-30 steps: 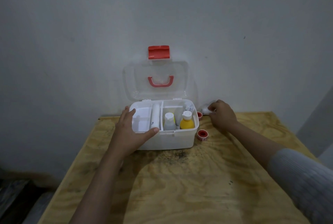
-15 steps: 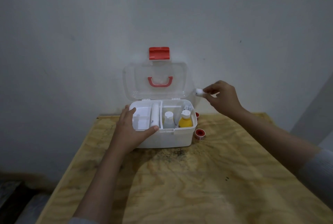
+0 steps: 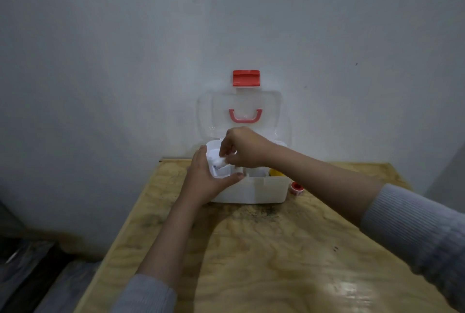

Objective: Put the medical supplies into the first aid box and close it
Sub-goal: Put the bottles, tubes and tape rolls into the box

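The white first aid box stands at the table's far edge, its clear lid with red handle and red latch upright against the wall. My left hand grips the box's front left corner, thumb on the rim. My right hand reaches across over the left compartment and pinches a small white roll just above it. A yellow bottle peeks out under my right forearm. One red tape roll lies on the table right of the box.
The plywood table stretches toward me with a dark smudge in front of the box. A grey wall rises right behind the box. Dark floor clutter lies below the table's left edge.
My right hand picked the white roll up from the table right of the box, lifted it and carried it left over the box's left compartment. My left hand stayed on the box.
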Demonstrator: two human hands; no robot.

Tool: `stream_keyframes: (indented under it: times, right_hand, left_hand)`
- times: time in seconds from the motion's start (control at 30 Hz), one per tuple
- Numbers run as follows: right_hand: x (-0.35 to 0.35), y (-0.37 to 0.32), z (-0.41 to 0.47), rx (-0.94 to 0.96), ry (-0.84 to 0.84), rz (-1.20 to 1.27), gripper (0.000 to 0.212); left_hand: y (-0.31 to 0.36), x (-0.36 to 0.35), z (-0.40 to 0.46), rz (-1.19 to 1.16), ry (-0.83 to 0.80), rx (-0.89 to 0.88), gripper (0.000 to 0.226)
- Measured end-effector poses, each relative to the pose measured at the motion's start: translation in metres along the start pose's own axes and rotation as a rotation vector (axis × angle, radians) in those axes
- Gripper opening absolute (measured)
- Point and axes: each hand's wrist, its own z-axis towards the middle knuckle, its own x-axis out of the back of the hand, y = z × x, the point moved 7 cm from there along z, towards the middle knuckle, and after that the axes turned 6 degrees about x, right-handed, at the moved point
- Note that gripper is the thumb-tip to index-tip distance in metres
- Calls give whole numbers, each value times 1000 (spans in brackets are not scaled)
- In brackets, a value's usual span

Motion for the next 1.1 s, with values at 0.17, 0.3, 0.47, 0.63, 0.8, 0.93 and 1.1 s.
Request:
stream_keyframes:
  times: [0.17,0.3,0.47,0.63,0.8,0.93,1.1]
  right_hand:
    - [-20,-3,7,-14,-120,49,22]
    - [-8,10,0,-40,-56,113,24]
    - [33,45,-31,-108,143,147,20]
    - [47,100,-81,-269,260,133,14]
    - [17,141,-125,-399,183,134,11]
    - [-13,158,-136,-424,64,176,19]
    - [-34,169,-131,-444,56,130,15]
  left_hand:
    - [6,4,-8,-30,9,-13,99]
    - [0,0,-6,-23,-15,30,113]
    - [4,1,-6,-43,4,-13,107]
    - [-2,-1,-4,-37,6,10,116]
    - [-5,-2,-3,-43,8,29,118]
    - [-1,-1,-4,-54,31,8,114]
    - [4,0,-5,-58,49,-27,104]
